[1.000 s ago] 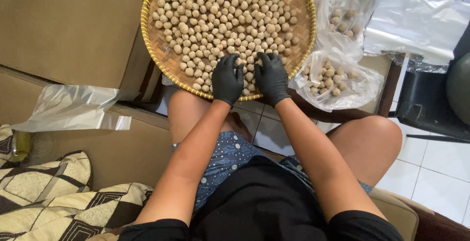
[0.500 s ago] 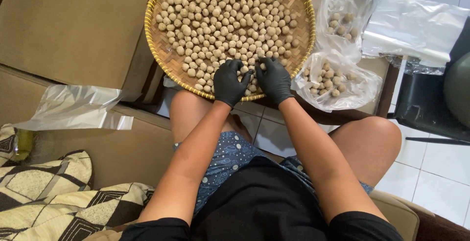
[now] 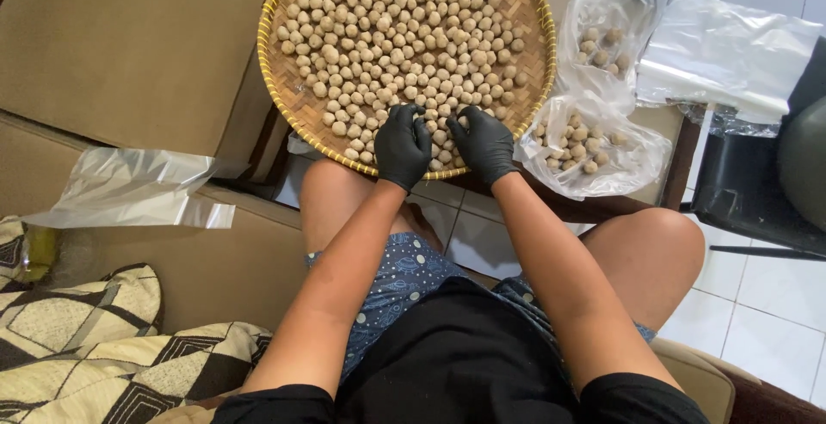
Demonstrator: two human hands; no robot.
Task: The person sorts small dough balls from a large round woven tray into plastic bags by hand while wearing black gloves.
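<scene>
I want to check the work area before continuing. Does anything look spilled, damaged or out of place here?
Nothing stands out. The balls lie inside the woven tray, none spilled outside it. Two clear bags beside it hold more balls. The left hand and right hand, in black gloves, rest at the near rim.
</scene>
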